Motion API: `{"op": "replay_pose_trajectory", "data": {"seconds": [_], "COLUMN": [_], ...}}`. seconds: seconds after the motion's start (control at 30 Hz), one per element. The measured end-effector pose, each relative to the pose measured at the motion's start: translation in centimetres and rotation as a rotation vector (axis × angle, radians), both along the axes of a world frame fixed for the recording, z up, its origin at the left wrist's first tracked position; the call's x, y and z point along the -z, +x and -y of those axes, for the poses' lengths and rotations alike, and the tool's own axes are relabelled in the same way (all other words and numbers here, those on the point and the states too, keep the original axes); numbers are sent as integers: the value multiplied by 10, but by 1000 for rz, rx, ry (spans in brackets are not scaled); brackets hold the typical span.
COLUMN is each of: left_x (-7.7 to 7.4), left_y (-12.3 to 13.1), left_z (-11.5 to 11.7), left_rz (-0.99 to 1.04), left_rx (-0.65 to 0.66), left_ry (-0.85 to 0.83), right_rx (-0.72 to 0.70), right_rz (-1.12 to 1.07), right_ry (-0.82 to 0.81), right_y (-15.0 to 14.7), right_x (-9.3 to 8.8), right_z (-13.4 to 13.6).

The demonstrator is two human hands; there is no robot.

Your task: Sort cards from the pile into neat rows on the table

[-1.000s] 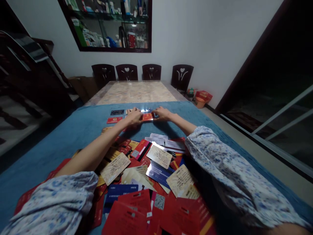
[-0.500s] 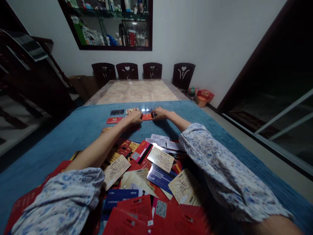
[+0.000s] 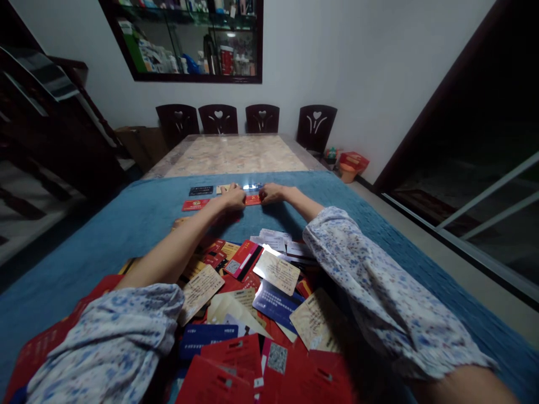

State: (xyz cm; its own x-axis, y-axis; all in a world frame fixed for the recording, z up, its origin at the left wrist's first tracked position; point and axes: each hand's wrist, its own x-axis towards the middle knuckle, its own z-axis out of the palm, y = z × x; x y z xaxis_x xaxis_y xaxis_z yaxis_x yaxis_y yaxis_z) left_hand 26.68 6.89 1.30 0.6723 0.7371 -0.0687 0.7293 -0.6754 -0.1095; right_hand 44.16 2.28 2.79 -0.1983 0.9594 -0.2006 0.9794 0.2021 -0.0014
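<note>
A red card [image 3: 253,200] lies on the blue cloth at the far end of the laid-out cards. My left hand [image 3: 234,197] is curled at its left edge, and my right hand [image 3: 272,193] pinches its right edge. Beside my left hand are a dark card [image 3: 201,191], a cream card [image 3: 223,189] partly covered by my fingers, and another red card [image 3: 195,205]. A shiny card [image 3: 252,187] reflects light just beyond the held one. Below my forearms spreads a heap with a beige card [image 3: 277,272], a blue card [image 3: 208,336] and red cards [image 3: 229,376].
The blue cloth [image 3: 135,224] covers the near part of a marble-patterned table [image 3: 248,154]. Several dark chairs [image 3: 218,119] line the far side by the wall. A shelf cabinet [image 3: 197,78] is set in the wall. An orange bucket [image 3: 347,173] stands on the floor at right.
Both hands stay at the red card, which is almost in the same place. My right forearm has shifted slightly left, and the view has tilted a little.
</note>
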Motion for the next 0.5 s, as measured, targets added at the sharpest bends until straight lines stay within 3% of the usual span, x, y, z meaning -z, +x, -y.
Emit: {"op": "replay_pose_trajectory", "data": {"seconds": [0.33, 0.5], "left_x": [-8, -11], "left_y": [4, 0], "left_z": [13, 24], "left_rz": [-111, -61], "left_rx": [39, 66], "left_ry": [69, 120], "right_rx": [8, 3], "right_rz": [9, -9], "right_ry": [35, 89], "right_y": [0, 6], "right_x": [-1, -2], "right_z": [4, 12]}}
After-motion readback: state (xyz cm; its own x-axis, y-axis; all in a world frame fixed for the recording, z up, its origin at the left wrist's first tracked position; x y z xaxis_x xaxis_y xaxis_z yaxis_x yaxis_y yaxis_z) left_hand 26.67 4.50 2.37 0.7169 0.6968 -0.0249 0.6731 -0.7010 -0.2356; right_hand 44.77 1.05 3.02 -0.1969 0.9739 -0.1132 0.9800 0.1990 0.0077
